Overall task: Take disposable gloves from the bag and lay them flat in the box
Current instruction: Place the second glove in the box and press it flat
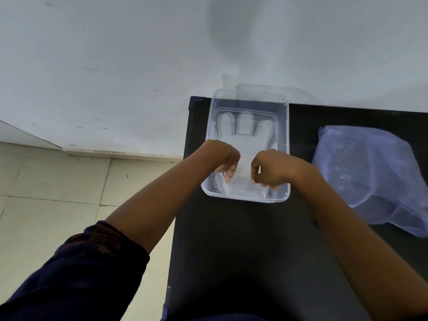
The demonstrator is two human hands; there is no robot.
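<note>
A clear plastic box (286, 126) stands on the black table (243, 251), near its far left corner. A translucent disposable glove (245, 133) lies flat inside it, fingers pointing away from me. My left hand (223, 156) and my right hand (272, 169) are both over the near half of the box, fingers curled down and pinching the glove's cuff end. The bluish plastic bag (370, 177) lies on the table to the right of the box, apart from both hands.
The box's clear lid (298, 91) leans behind it against the white wall (115, 66). The table's left edge runs just left of the box, with a tiled floor (58, 193) below.
</note>
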